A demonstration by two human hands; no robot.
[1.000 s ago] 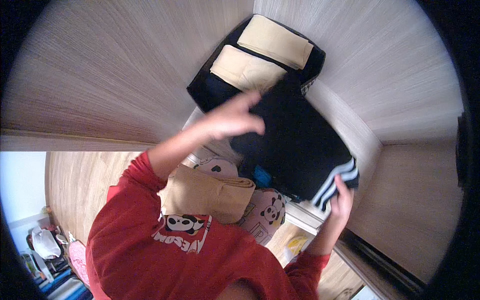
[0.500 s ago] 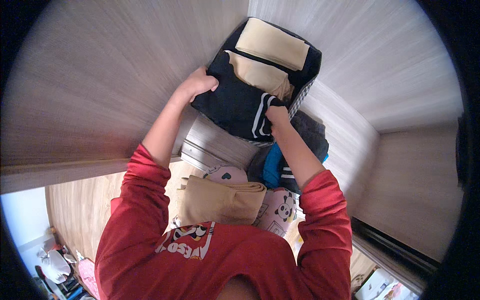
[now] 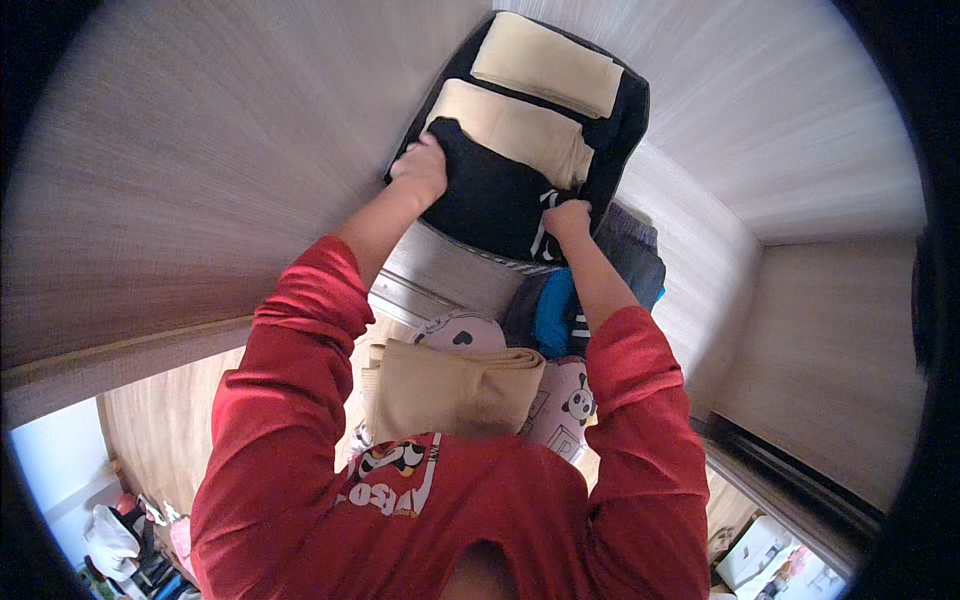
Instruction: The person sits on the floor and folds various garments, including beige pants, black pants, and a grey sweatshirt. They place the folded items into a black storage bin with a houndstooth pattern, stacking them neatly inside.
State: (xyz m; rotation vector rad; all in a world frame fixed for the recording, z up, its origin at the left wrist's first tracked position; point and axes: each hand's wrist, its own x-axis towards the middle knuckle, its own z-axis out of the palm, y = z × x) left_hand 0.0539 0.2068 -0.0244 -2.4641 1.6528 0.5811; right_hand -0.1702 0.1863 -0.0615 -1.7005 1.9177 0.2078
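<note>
A folded black garment (image 3: 488,195) with white stripes at its right end lies in the near part of a dark fabric storage bin (image 3: 636,118). My left hand (image 3: 421,172) is closed on the garment's left edge, against the bin's left side. Closed on the striped right end is my right hand (image 3: 568,219); its fingertips are partly hidden. Behind the black garment, and partly under it, sits a folded beige garment (image 3: 510,122). A second beige folded piece (image 3: 545,64) lies at the far end of the bin.
Another folded beige garment (image 3: 450,390) rests on my lap, over pink panda-print cloth (image 3: 565,405). Dark grey clothes (image 3: 637,262) and a blue piece (image 3: 553,315) are piled right of the bin. Wood-grain panels (image 3: 230,150) close in on the left and right.
The black garment has moved down into the bin, and its striped end is more bunched. My left hand has shifted right, closer to my right hand. More of the nearer beige garment shows.
</note>
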